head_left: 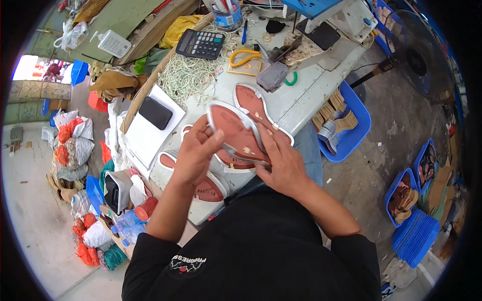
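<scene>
Between my two hands is a reddish-brown shoe sole [232,125] with a white rim, lifted above the table and tilted. My left hand [195,153] grips its left edge, thumb on the reddish face. The fingers of my right hand [285,165] close round its lower right end. Just beyond it, a similar sole [247,98] lies on the table, partly covered by the held one. Nearer me, another sole [208,191] lies by my left wrist, and the tip of one more sole [167,160] shows left of that wrist. Parts of further soles are hidden beneath my hands.
A grey worktable [301,113] carries a tangle of pale cord [188,75], a calculator [200,44], yellow-handled snips [244,56] and a phone [155,113] on white paper. A machine [351,22] stands at the far right. Right of the table is a blue bin [365,120] with stacked pieces.
</scene>
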Action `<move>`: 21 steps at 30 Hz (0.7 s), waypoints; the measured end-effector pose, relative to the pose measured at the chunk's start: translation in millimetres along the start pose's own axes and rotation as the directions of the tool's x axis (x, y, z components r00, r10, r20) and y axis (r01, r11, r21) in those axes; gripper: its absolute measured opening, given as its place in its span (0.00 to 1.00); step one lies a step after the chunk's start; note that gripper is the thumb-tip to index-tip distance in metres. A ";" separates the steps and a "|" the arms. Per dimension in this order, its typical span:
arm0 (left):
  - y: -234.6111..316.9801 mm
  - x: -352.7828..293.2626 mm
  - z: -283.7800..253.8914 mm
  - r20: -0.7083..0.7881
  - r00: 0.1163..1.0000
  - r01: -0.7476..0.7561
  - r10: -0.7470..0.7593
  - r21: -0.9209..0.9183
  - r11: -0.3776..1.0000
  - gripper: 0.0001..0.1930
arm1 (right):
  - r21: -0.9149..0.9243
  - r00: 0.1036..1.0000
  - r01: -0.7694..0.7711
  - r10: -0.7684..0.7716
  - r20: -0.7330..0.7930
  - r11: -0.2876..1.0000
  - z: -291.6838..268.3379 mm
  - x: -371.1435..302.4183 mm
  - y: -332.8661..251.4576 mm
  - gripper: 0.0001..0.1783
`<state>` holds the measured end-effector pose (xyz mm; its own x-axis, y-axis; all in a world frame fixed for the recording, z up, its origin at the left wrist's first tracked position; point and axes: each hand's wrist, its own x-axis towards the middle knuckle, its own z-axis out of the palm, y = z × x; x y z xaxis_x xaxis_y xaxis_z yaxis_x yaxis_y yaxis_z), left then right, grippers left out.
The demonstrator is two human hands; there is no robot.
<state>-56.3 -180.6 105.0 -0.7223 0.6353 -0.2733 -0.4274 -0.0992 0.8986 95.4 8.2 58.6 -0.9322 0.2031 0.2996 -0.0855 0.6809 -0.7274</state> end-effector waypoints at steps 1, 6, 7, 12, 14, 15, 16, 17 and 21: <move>-3.5 -0.7 -12.6 0.018 1.000 0.006 -0.009 0.125 0.992 0.30 | -0.007 0.995 -0.092 0.093 0.041 0.996 7.8 -11.8 11.0 0.46; 4.2 3.1 -71.1 0.351 0.936 -0.346 0.015 0.915 0.208 0.45 | -0.228 0.983 -0.181 0.173 -0.055 0.957 22.9 3.0 57.6 0.39; -3.3 4.2 -78.3 0.374 0.928 -0.371 0.007 0.918 0.140 0.42 | -0.271 0.983 -0.175 0.183 0.005 0.946 25.3 14.4 60.1 0.38; -3.1 25.1 -78.8 0.533 0.846 -0.532 0.026 0.846 -0.030 0.31 | -0.336 0.979 -0.134 0.176 0.100 0.932 32.2 44.4 68.8 0.36; -3.0 26.3 -81.5 0.544 0.839 -0.543 0.028 0.839 -0.041 0.30 | -0.291 0.994 -0.096 0.109 0.028 0.952 27.6 47.7 63.0 0.33; -3.8 27.0 -85.4 0.555 0.831 -0.553 0.034 0.832 -0.041 0.29 | -0.255 0.997 -0.064 0.054 -0.047 0.965 23.2 44.9 56.4 0.32; -3.0 28.1 -86.0 0.568 0.822 -0.567 0.037 0.823 -0.040 0.28 | -0.220 0.992 -0.034 0.007 -0.125 0.975 20.9 40.6 50.6 0.30; -1.9 30.0 -85.1 0.550 0.835 -0.550 0.010 0.835 -0.035 0.27 | -0.157 0.993 -0.020 0.001 -0.117 0.987 20.2 37.8 45.9 0.30; -0.9 38.4 -75.0 0.522 0.850 -0.525 -0.070 0.850 -0.035 0.25 | 0.053 1.000 0.009 -0.008 -0.023 0.999 28.9 23.9 27.8 0.27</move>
<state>-124.5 -213.6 68.0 -0.3000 0.9468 -0.1163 0.8566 0.3211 0.4038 60.6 11.7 27.7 -0.9232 0.2140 0.3193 -0.1120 0.6448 -0.7561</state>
